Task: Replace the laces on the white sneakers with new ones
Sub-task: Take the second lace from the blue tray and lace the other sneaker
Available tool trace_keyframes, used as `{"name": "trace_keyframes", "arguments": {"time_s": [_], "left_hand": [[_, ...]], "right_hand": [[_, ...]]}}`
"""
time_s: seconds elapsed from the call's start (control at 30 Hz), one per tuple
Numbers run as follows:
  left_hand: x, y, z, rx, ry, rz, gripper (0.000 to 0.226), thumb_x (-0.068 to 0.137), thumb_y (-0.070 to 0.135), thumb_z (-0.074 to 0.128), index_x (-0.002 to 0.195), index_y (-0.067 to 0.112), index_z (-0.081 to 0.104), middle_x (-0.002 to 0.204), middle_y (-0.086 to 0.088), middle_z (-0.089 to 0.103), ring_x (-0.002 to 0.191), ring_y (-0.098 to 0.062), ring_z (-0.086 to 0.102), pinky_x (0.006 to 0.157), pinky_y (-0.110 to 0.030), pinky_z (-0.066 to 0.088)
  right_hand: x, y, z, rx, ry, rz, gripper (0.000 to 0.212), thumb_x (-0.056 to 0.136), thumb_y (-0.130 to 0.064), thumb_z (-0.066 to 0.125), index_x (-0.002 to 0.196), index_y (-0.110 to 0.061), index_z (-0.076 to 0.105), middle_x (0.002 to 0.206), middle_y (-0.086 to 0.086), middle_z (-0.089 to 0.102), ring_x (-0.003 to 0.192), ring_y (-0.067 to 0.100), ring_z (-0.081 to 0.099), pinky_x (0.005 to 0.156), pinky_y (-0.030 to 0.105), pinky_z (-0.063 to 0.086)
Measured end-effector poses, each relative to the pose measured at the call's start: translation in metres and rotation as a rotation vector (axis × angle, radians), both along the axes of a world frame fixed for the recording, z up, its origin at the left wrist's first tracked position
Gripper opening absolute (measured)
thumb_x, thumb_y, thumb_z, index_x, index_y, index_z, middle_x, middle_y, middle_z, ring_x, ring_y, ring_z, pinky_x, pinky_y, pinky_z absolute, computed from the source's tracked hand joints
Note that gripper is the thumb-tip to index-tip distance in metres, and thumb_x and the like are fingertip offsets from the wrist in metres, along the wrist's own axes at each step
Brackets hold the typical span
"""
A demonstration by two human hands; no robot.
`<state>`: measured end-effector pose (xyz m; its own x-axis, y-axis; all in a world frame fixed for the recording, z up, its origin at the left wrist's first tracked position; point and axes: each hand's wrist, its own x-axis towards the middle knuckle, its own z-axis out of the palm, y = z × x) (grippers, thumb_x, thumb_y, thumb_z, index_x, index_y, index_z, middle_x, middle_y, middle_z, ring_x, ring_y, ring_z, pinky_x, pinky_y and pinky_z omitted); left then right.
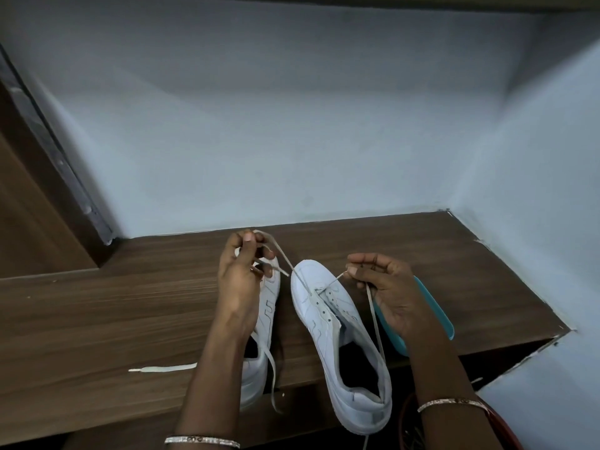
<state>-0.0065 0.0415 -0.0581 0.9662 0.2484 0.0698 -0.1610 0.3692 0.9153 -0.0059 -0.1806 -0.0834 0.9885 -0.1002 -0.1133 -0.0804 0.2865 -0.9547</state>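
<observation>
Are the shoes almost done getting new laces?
Not yet. Done: the lace is through the toe-end eyelets of one sneaker. In hand: the left hand and right hand each pinch an end. Left: its higher eyelets stand empty, and the other sneaker, half hidden, looks unlaced.

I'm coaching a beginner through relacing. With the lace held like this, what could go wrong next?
The lace runs through only the eyelets nearest the toe; an uneven pull by the left hand or right hand may leave unequal ends. The sneaker has its heel seemingly past the table edge, so a tug might tip it off.
</observation>
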Motion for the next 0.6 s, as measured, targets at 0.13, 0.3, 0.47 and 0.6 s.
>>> {"name": "trace_keyframes", "arguments": {"time_s": [0.13,0.3,0.47,0.6], "left_hand": [[0.002,-0.006,-0.015,0.630,-0.057,0.063,0.024,0.092,0.048,0.054,0.085,0.026,0.062,0.093,0.004,0.064,0.075,-0.005,0.056,0.066,-0.022,0.039],[0.000,-0.024,-0.035,1.167,-0.288,-0.120,0.033,0.096,0.034,0.058,0.129,0.033,0.055,0.121,0.013,0.055,0.109,-0.003,0.054,0.079,-0.022,0.046],[0.005,-0.026,-0.043,1.045,-0.239,-0.191,0.011,0.094,0.034,0.061,0.099,0.031,0.070,0.105,0.015,0.066,0.097,-0.002,0.061,0.082,-0.030,0.051],[0.006,-0.023,-0.047,1.020,-0.157,-0.127,0.008,0.094,0.032,0.063,0.090,0.027,0.067,0.093,0.014,0.064,0.090,-0.002,0.057,0.077,-0.030,0.047]], "right_hand": [[0.000,0.008,0.005,0.034,-0.023,0.071,0.024,0.079,0.009,0.072,0.103,0.003,0.070,0.093,0.022,0.073,0.081,0.024,0.071,0.069,0.024,0.054],[-0.003,0.020,0.011,-0.035,-0.059,0.222,0.026,0.079,0.007,0.074,0.104,0.002,0.071,0.094,0.018,0.074,0.082,0.020,0.072,0.066,0.020,0.054],[-0.004,0.014,0.010,-0.117,-0.078,0.230,0.027,0.079,0.005,0.075,0.105,-0.002,0.072,0.097,0.017,0.075,0.086,0.022,0.070,0.070,0.022,0.053],[-0.004,0.009,0.010,-0.155,-0.069,0.227,0.027,0.078,0.005,0.076,0.104,-0.003,0.072,0.098,0.017,0.075,0.088,0.026,0.071,0.073,0.026,0.052]]}}
